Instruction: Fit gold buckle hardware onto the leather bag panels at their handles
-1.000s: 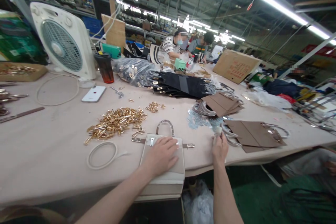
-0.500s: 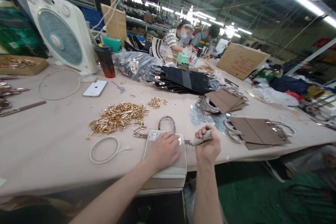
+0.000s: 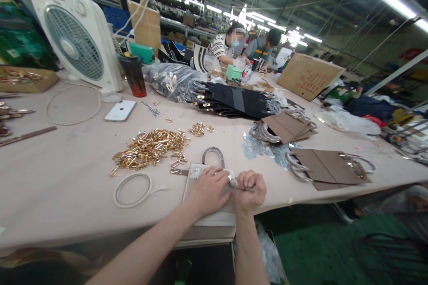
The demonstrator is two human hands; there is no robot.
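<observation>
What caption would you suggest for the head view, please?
Left hand rests on a pale handbag while right hand holds a light-handled tool near gold fittings.

Left hand (image 3: pixel 207 190): flat on the beige handbag (image 3: pixel 214 225), at the bench (image 3: pixel 67 187) near edge.
Right hand (image 3: pixel 250 190): fisted round a pale tool handle (image 3: pixel 235 183), just beside the left.
Gold fittings (image 3: pixel 150 147): heaped just beyond.

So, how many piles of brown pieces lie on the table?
2. One brown pile lies beside the black pieces; the other brown pile lies nearer the table edge. Others may be hidden.
</observation>
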